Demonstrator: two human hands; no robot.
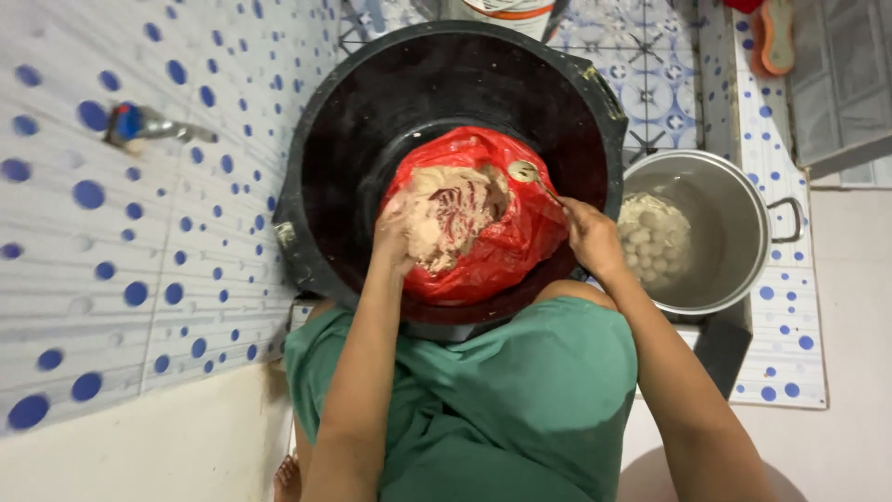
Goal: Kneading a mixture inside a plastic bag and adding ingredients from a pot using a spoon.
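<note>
We have our left hand (395, 237) sunk into a pale, sticky paste (446, 216) that sits in a red plastic bag (506, 237), and the bag lies open inside a wide black basin (372, 112) just in front of our knees. The left fingers are curled closed around a lump of that paste. Our right hand (590, 237) grips the handle of a metal spoon (525, 171), whose bowl hovers over the far edge of the paste. Just to the right of the basin stands a steel pot (734, 204) with water and a heap of small pale balls (655, 240). We judge the slippery paste the main risk: squeezed unevenly, it could ooze between our fingers and drop onto the green cloth (502, 409) over our lap or into the basin outside the bag. The thin bag could also slide or fold under our push, since nothing visible pins it. A loose spoon grip might let a portion fall short of the pot, onto the dotted tiles (790, 344). A tap (139, 124) juts from the wall at left, well apart.
</note>
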